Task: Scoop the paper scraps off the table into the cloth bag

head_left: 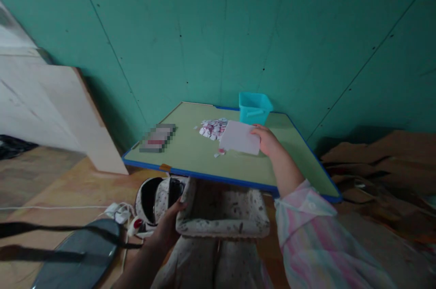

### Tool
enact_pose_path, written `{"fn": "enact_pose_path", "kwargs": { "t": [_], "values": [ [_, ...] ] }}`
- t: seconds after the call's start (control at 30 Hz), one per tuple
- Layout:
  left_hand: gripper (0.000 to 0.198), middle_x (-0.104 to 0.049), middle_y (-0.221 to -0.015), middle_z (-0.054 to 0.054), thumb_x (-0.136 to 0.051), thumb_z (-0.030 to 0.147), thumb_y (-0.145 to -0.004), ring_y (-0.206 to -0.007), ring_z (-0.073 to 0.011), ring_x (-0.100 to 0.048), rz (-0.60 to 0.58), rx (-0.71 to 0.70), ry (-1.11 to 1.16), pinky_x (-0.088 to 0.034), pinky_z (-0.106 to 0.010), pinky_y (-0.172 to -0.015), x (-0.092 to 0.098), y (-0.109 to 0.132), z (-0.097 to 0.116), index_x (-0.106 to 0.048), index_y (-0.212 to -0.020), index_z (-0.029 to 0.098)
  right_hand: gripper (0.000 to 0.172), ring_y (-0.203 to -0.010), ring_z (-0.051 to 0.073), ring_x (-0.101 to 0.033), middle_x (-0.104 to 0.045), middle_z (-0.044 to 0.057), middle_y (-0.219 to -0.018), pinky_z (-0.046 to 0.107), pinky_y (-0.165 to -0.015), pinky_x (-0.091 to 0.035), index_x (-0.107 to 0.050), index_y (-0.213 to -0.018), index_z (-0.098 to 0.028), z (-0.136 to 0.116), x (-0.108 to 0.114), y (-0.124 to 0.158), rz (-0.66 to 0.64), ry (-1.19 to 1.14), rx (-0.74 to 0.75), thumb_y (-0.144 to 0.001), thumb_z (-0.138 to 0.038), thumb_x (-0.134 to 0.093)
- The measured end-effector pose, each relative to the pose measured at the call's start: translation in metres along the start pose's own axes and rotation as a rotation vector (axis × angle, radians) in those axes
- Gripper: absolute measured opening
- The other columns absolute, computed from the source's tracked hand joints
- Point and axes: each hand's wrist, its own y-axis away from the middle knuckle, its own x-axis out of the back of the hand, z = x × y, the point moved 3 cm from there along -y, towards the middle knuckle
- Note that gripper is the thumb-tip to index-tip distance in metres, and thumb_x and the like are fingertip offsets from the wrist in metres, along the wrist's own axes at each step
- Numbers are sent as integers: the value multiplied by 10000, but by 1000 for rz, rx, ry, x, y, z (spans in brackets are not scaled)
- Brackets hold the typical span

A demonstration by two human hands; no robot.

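My right hand (266,140) pinches the right edge of a thin white rectangular board (240,137), which is tilted above the table. Partly behind the board lies a heap of small white and pinkish pieces (211,129), with a few loose ones nearer the front. Low in the view, my left hand (169,222) grips the left side of a fabric-covered basket (223,229) with a speckled pattern. The basket sits over my lap, just under the table's front edge, and its inside is in shadow.
The pale green table (190,157) has a blue edge. A turquoise bin (255,108) stands at its back, and a pixelated flat item (157,138) lies left. On the floor are a patterned bag (160,200), a power strip (119,212) with cables, and a grey stool seat (80,252). Cardboard (381,157) is stacked right.
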Motion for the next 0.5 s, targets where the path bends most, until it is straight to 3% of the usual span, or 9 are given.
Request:
{"fn": "enact_pose_path", "kwargs": {
  "t": [0.07, 0.2, 0.3, 0.4, 0.5],
  "values": [
    [457, -720, -659, -45, -523, 212, -679, -583, -238, -645, -15, 1, -26, -442, -292, -432, 1, 3, 0, -524, -1120, 93, 228, -523, 117, -506, -558, -57, -543, 230, -499, -374, -481, -695, -191, 3, 6, 12, 45, -45, 26, -478, -137, -524],
    [505, -695, -563, -14, -478, 231, -716, -481, -223, -617, -61, -44, -51, -426, -296, -411, 10, 0, -4, -432, -1203, 108, 185, -499, 125, -513, -561, -47, -518, 243, -484, -392, -475, -661, -185, 13, 18, 33, 110, -112, 44, -487, -132, -511],
    [464, -664, -488, -9, -458, 237, -736, -396, -197, -573, -103, -92, -72, -399, -277, -366, 11, -1, -5, -453, -1173, 80, 165, -482, 122, -514, -563, -50, -504, 236, -461, -397, -473, -651, -189, 21, 25, 42, 167, -158, 68, -500, -134, -512],
    [398, -692, -556, -43, -460, 259, -753, -471, -211, -610, -141, -125, -97, -430, -283, -404, 12, -1, -5, -514, -1103, 77, 149, -507, 117, -533, -581, -50, -530, 233, -477, -420, -477, -665, -194, 26, 28, 47, 222, -218, 111, -527, -144, -503],
    [378, -710, -632, -18, -475, 237, -753, -581, -219, -647, -159, -135, -102, -469, -297, -501, 14, -3, -6, -512, -1119, 152, 144, -551, 120, -557, -602, -40, -567, 240, -519, -449, -489, -688, -191, 28, 30, 49, 255, -264, 140, -552, -142, -493]
  ]
}}
